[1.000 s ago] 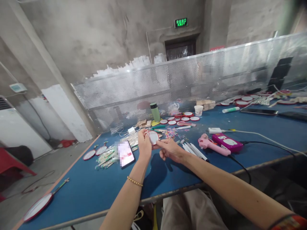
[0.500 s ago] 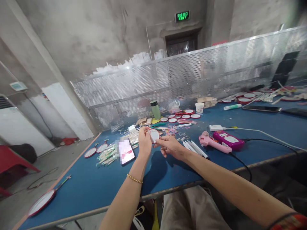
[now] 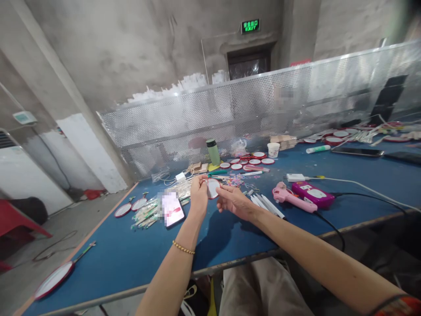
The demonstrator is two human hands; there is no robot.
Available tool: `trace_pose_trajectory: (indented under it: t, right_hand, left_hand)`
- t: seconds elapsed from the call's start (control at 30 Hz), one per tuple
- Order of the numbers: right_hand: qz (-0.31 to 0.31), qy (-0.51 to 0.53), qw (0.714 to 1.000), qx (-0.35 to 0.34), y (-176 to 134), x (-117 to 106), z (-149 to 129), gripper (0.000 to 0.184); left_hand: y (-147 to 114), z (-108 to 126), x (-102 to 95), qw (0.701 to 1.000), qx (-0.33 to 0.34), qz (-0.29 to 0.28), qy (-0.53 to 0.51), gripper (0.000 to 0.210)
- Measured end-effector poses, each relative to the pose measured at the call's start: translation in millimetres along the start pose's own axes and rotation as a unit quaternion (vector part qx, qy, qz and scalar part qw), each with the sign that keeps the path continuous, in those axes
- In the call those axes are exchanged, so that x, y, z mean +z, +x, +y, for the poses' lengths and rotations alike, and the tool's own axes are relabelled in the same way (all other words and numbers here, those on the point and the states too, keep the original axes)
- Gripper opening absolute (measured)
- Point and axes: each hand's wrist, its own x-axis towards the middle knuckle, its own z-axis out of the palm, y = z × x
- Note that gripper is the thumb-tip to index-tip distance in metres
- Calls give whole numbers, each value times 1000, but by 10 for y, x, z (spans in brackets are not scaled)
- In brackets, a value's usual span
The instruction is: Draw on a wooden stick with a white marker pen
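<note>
Between my hands, above the blue table (image 3: 131, 259), is a small round white disc with a red rim (image 3: 213, 188). My left hand (image 3: 199, 193) grips its left edge, with the fingers behind it partly hidden. On the right edge, the thumb and fingers of my right hand (image 3: 234, 202) pinch the disc. A lit phone (image 3: 173, 208) lies just left of my left hand, beside a bundle of thin sticks in clear wrap (image 3: 149, 213). Several white pens (image 3: 267, 205) lie to the right of my right hand.
A pink glue gun (image 3: 292, 197) and a magenta box (image 3: 312, 194) with cables sit at the right. Toward the back stand a green bottle (image 3: 213, 152) and a white cup (image 3: 273, 150), near several red-rimmed discs (image 3: 236, 166). A red-rimmed paddle (image 3: 54, 281) lies front left. A perforated metal screen (image 3: 184, 118) borders the table.
The disc has turned to face me more squarely and shifted slightly right. My right-hand fingers have moved a little along its right edge.
</note>
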Motion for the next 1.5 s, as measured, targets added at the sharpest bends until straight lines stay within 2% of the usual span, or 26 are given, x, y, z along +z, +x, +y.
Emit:
trace_pose_trajectory:
  t: [0.2, 0.3, 0.37, 0.47, 0.6, 0.7, 0.83, 0.9, 1.03, 1.1, 1.17, 1.23, 1.3, 1.33, 1.37, 1.43, 1.5]
  right_hand:
    - [2, 13, 1000, -8, -22, 27, -50, 46]
    - [65, 14, 997, -30, -10, -29, -107, 43]
    - [118, -45, 990, -68, 10, -84, -146, 38]
    - [136, -200, 961, -135, 38, -145, -180, 27]
    - [118, -379, 890, -223, 56, -172, -181, 22]
    - [125, -461, 836, -270, 61, -204, -191, 19]
    - [139, -521, 793, -284, 66, -260, -200, 20]
    - [143, -539, 776, -295, 64, -271, -178, 20]
    - [129, -587, 749, -277, 44, -279, -188, 20]
    - [116, -618, 734, -256, 44, -309, -333, 19]
    - [140, -642, 711, -250, 76, -375, -610, 19]
    - [196, -681, 663, -240, 150, -480, -962, 21]
    - [225, -758, 589, -168, 253, -620, -1280, 24]
    - [203, -804, 549, -106, 308, -701, -1392, 26]
    - [156, -847, 506, -42, 358, -786, -1461, 27]
    - [127, -867, 481, 8, 438, -958, -1473, 22]
    - [114, -881, 457, 37, 484, -1115, -1361, 25]
  left_hand:
    - [-14, 31, 3, 999, 30, -14, 29, 22]
    - [-11, 11, 0, 997, 51, -29, 46, 23]
    - [-17, -6, 0, 994, 73, -52, 62, 22]
    - [-38, -22, 2, 984, 116, -86, 104, 21]
    - [-41, -16, -11, 974, 138, -110, 145, 24]
    - [-4, 23, -57, 974, 90, -169, 119, 27]
    - [34, 102, -138, 961, -26, -268, 59, 33]
    - [27, 124, -158, 955, -51, -278, 83, 31]
    - [1, 112, -150, 940, -96, -303, 122, 9]
    - [8, 89, -137, 938, -127, -306, 105, 7]
    - [26, 61, -123, 944, -145, -283, 92, 6]
    - [42, 36, -104, 952, -147, -253, 89, 7]
    - [44, 20, -82, 957, -149, -232, 89, 9]
    - [41, 15, -71, 959, -149, -224, 91, 9]
    - [36, 13, -61, 960, -148, -218, 94, 10]
    - [27, 11, -48, 962, -143, -209, 101, 12]
    - [25, 11, -47, 962, -138, -208, 108, 14]
